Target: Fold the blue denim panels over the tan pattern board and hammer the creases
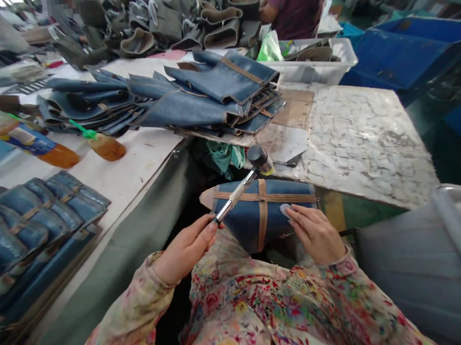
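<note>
My left hand [189, 248] is closed round the dark end of a hammer [236, 192], whose black head [257, 156] points up and away over the table edge. A blue leather piece [242, 223] with crossed tan strips lies across my lap, below the hammer. At the right part of this piece, my right hand [317, 232] is closed, with a small whitish object [286, 210] at its fingertips. What that object is cannot be made out.
Stacked blue leather pieces [206, 95] lie on the table ahead, others [33, 215] at left. Two glue-coloured bottles [46, 145] [106, 147] stand or lean nearby. A grey bin [413, 263] is at right. Beyond the table, a person [298, 0] stands near a white crate [310, 71].
</note>
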Tool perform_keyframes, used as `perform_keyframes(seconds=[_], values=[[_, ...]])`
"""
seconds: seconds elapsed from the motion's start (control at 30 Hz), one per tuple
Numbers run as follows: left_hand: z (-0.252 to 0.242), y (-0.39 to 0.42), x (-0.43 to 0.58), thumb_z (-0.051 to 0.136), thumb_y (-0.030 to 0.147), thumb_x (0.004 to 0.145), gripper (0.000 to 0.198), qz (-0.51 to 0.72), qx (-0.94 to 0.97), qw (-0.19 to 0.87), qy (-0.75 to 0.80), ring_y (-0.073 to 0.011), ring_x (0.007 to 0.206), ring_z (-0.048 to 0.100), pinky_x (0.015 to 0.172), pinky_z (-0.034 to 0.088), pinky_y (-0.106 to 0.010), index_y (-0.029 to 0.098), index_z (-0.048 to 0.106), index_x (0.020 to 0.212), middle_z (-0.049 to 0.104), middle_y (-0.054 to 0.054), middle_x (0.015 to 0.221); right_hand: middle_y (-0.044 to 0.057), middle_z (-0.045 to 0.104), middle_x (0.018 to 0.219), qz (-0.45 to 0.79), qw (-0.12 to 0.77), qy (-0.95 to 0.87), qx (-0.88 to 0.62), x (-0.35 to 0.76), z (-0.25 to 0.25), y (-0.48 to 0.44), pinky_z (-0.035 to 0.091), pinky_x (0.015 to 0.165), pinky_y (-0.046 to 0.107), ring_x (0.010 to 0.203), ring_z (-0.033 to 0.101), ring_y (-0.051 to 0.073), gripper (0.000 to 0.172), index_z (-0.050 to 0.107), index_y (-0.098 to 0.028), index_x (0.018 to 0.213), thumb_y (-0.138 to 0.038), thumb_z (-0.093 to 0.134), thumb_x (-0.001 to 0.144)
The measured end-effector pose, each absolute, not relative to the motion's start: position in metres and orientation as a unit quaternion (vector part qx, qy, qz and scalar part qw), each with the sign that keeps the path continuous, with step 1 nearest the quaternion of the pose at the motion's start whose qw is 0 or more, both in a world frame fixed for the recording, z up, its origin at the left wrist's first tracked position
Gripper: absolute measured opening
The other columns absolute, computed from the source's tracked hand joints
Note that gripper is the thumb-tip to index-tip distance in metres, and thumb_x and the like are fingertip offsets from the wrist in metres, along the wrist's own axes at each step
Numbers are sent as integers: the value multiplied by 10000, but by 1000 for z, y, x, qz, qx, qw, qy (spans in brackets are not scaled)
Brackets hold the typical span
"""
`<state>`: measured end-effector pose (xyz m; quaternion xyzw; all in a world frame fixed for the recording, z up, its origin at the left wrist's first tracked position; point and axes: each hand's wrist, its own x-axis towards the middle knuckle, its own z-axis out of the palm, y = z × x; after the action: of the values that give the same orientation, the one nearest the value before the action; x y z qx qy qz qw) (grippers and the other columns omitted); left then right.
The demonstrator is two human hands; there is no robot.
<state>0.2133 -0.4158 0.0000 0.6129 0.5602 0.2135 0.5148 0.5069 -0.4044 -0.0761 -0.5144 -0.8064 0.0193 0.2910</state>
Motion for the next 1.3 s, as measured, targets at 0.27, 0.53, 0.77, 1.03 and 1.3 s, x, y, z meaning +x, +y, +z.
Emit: perform_keyframes(seconds=[0.27,0.53,0.77,1.03,1.3], values=[[-29,-420,216,280,466,884,375,187,664,436,577,-97,572,416,553,357,-200,166,500,833,428,33,615,70,599,1120,24,310,-798,-517,507,-79,-405,445,912,349,1010,535,185,299,602,-187,1132,-248,435,891],[-25,-430,219,299,436,884,338,88,698,414,578,-142,673,558,641,404,-225,200,535,939,579,1,726,73,600,1111,28,311,-793,-523,506,-79,-406,451,906,349,1010,531,185,293,604,-184,1124,-241,441,888],[-29,-433,220,287,413,891,341,106,695,383,599,-152,689,573,653,409,-228,197,522,1010,604,-14,759,68,582,1140,17,288,-797,-531,506,-80,-410,438,926,365,1033,508,192,328,560,-186,1185,-225,428,887],[-31,-424,255,262,423,900,345,126,714,388,569,-158,729,573,664,401,-241,198,505,998,594,-14,773,67,570,1157,13,286,-795,-535,504,-83,-414,439,934,369,1056,496,193,377,517,-205,1236,-183,393,881],[-21,-410,293,244,436,911,331,105,762,369,522,-149,693,565,618,377,-234,211,485,872,580,-14,749,69,576,1143,8,291,-794,-534,503,-86,-419,430,949,382,1080,485,205,371,544,-190,1197,-161,385,863]])
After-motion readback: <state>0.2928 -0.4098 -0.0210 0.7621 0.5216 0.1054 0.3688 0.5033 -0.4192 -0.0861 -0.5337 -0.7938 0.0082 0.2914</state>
